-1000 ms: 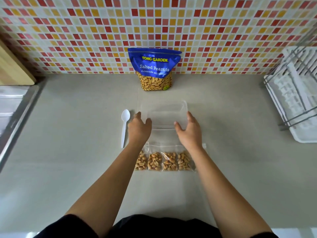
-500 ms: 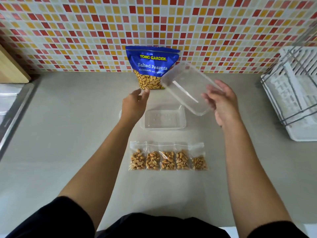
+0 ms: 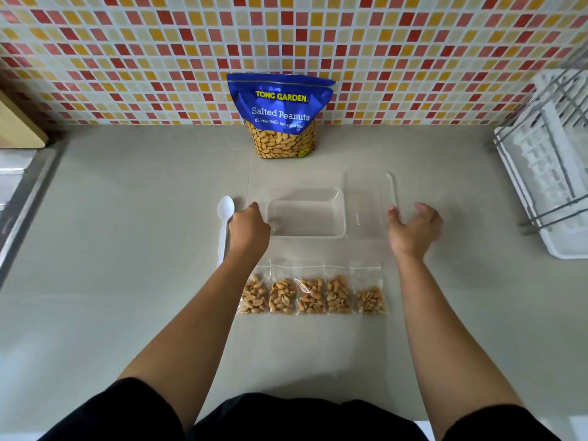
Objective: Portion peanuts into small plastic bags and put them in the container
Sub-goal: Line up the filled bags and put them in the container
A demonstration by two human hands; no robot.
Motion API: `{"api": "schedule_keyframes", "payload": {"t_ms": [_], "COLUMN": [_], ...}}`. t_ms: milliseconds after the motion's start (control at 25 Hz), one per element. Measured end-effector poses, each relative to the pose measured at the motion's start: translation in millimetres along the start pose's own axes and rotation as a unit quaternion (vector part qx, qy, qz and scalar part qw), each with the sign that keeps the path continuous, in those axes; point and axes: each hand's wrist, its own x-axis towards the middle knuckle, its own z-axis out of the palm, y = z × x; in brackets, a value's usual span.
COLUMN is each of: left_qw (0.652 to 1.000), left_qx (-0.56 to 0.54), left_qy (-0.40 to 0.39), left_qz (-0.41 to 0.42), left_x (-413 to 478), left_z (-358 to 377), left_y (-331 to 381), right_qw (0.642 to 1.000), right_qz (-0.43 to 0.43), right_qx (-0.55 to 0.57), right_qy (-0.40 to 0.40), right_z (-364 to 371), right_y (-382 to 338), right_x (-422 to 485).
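Observation:
A clear, empty plastic container (image 3: 305, 218) sits open in the middle of the counter. Its clear lid (image 3: 369, 202) lies flat beside it on the right. My left hand (image 3: 249, 227) is curled over the container's left rim. My right hand (image 3: 415, 229) hovers with spread fingers at the lid's right edge and holds nothing. Several small sealed bags of peanuts (image 3: 313, 296) lie in a row in front of the container, between my forearms. A blue pouch of salted peanuts (image 3: 280, 122) stands against the tiled wall behind.
A white plastic spoon (image 3: 224, 218) lies just left of my left hand. A white dish rack (image 3: 547, 173) stands at the right edge. At the left are a steel sink rim (image 3: 22, 198) and a wooden board (image 3: 19, 128).
The lid came off the container, swung up and right in my right hand, and now lies on the counter to the right. My left hand dropped back to the container's left rim.

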Motion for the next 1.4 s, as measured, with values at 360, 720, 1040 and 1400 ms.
{"api": "schedule_keyframes", "payload": {"t_ms": [360,720,1040,1400], "left_qw": [1.000,1.000,1.000,1.000], "left_qx": [-0.014,-0.016,-0.013,0.023], "left_qy": [0.003,0.003,0.003,0.002], "left_qz": [-0.007,-0.015,-0.015,0.003], "left_x": [-4.7,-5.4,-10.5,-16.6], "left_z": [4.2,4.8,2.1,-2.2], "left_y": [-6.6,-6.2,-3.6,1.8], "right_qw": [0.943,0.985,0.937,0.895], "right_qz": [0.038,-0.069,-0.075,-0.205], "right_qx": [-0.198,0.058,0.287,-0.125], "right_qy": [-0.266,-0.149,-0.185,-0.375], "right_z": [-32.2,-31.4,-23.0,35.0], "right_y": [44.8,53.5,-16.0,-75.1], "right_x": [-53.2,-80.3,-73.9,-49.5]}}
